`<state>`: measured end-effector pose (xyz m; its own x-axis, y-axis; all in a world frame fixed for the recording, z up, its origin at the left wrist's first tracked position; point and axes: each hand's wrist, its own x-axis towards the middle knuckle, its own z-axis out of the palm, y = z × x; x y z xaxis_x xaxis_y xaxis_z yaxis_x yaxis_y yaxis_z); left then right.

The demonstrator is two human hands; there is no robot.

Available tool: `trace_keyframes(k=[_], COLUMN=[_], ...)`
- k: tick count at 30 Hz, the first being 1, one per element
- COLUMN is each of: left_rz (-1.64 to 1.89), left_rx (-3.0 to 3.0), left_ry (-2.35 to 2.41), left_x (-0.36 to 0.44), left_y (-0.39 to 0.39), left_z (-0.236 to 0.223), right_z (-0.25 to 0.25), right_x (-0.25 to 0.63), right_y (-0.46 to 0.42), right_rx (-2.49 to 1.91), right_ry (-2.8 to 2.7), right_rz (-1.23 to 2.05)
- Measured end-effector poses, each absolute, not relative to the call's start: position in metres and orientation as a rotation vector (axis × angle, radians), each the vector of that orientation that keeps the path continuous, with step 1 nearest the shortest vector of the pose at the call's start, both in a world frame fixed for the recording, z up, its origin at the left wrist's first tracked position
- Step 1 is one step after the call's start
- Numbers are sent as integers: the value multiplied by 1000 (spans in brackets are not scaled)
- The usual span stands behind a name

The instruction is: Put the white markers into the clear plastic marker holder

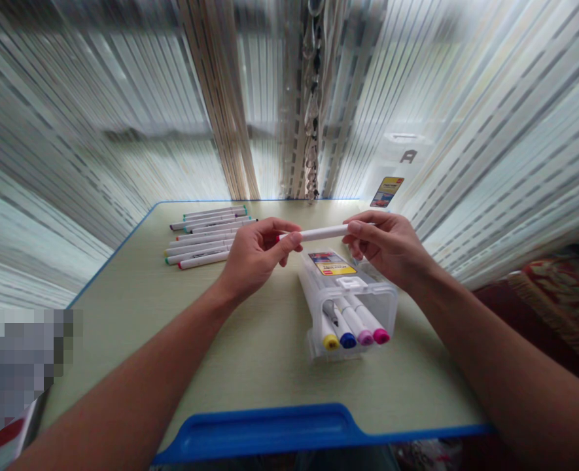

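Both my hands hold one white marker (324, 232) level above the table. My left hand (257, 254) pinches its left end, where a red cap shows between the fingers. Closed around the marker's right end is my right hand (390, 247). Below them a clear plastic marker case (341, 282) lies on its side, open toward me, with several markers inside showing yellow, blue, purple and pink caps (354, 337).
A row of several white markers (205, 239) lies at the far left of the pale green table (250, 353). The table has a blue rim with a blue tray lip (269, 432) at the near edge. Striped curtains hang behind. A patterned cloth (564, 307) lies right.
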<state>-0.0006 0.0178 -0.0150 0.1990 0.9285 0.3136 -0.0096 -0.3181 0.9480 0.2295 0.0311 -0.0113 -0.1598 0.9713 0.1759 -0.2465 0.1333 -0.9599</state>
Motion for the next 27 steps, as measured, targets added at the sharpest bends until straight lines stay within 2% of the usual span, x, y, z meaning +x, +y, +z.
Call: trace_keyframes(k=[18, 27], left_rz=[1242, 1254], left_rx=[1296, 1313], left_ry=[737, 834], left_x=[-3, -2], left_y=[18, 23], left_z=[-16, -23], right_z=[-11, -16], right_x=[231, 233], right_y=[34, 36], right_rx=[-887, -902], right_ry=[-1160, -1207], right_rz=[1342, 1324])
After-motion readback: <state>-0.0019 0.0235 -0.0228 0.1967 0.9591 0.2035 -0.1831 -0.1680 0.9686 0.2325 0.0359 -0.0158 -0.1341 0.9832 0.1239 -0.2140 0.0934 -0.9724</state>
